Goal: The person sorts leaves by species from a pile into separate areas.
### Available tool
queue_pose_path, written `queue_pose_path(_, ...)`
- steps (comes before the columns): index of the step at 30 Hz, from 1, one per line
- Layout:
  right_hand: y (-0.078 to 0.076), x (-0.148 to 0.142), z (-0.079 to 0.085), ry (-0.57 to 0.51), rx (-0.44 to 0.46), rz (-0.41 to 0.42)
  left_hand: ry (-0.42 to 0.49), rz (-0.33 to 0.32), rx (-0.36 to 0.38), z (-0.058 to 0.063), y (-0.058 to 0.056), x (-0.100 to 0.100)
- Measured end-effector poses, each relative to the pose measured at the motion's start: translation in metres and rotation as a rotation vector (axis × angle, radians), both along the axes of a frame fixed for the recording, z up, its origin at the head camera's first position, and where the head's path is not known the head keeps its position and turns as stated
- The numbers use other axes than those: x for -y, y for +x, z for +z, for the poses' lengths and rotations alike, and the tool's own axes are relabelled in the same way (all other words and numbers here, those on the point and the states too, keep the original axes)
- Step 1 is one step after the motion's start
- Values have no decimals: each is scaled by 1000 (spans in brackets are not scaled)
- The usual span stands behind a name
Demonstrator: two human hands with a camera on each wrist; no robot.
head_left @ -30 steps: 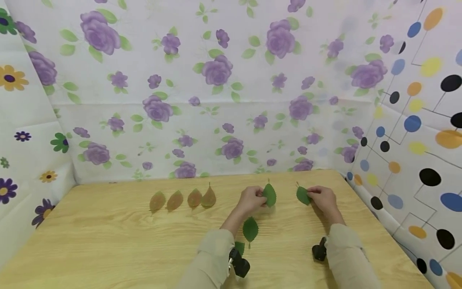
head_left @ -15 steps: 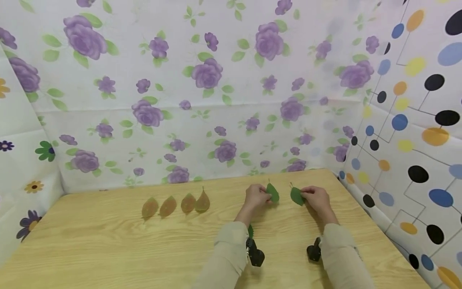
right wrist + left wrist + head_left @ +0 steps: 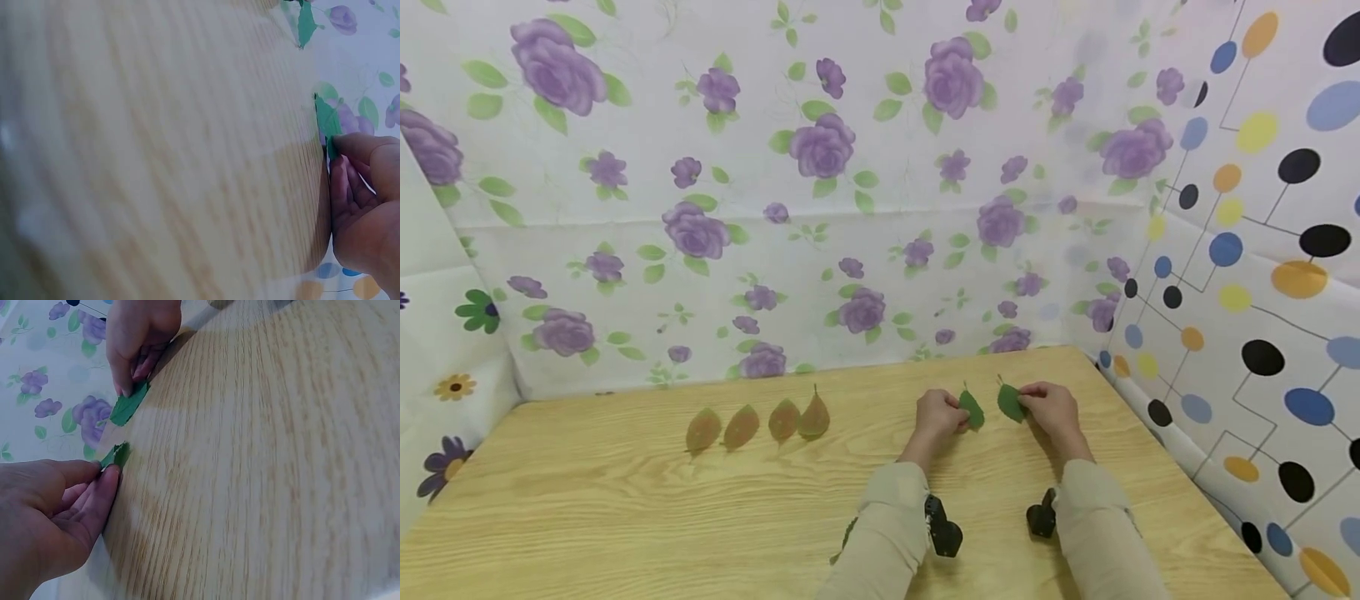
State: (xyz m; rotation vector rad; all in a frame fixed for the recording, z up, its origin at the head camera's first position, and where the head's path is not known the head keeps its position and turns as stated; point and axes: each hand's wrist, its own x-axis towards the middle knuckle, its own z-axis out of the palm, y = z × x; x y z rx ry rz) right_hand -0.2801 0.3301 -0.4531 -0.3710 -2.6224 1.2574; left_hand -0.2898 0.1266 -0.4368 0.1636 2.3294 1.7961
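My left hand [image 3: 937, 419] pinches a green serrated leaf [image 3: 972, 408] by its left side, between thumb and fingertips. Close by on the right, my right hand [image 3: 1054, 414] pinches a second green leaf [image 3: 1011, 403] at its right edge. Both leaves have their stems pointing toward the back of the table, and a small gap separates them. In the left wrist view, the left-hand leaf [image 3: 117, 455] is partly hidden by the fingers. The right wrist view shows the right-hand leaf [image 3: 327, 120] held between thumb and fingers.
A row of reddish-brown leaves [image 3: 703, 431] lies on the wooden table [image 3: 625, 517], left of the hands. Part of another green leaf [image 3: 847, 532] shows beside the left sleeve, mostly covered. A flowered cloth [image 3: 865, 233] hangs behind the table, with a dotted cloth [image 3: 1240, 400] at right.
The two hands have come closer together, each keeping its pinched leaf. The left forearm has moved right relative to the table leaves, and the view has turned slightly right.
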Motion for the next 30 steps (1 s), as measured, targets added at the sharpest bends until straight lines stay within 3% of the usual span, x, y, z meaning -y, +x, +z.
queue_pose_path(8, 1, 4, 2, -6, 6, -15, 1, 7, 16, 0, 2, -2)
queue_pose_path(18, 1, 4, 1, 5, -2, -31, -21, -30, 1, -2, 5, 1)
queue_pose_path(30, 4, 9, 4, 1, -15, -29, 39, -93, 16, -8, -4, 4)
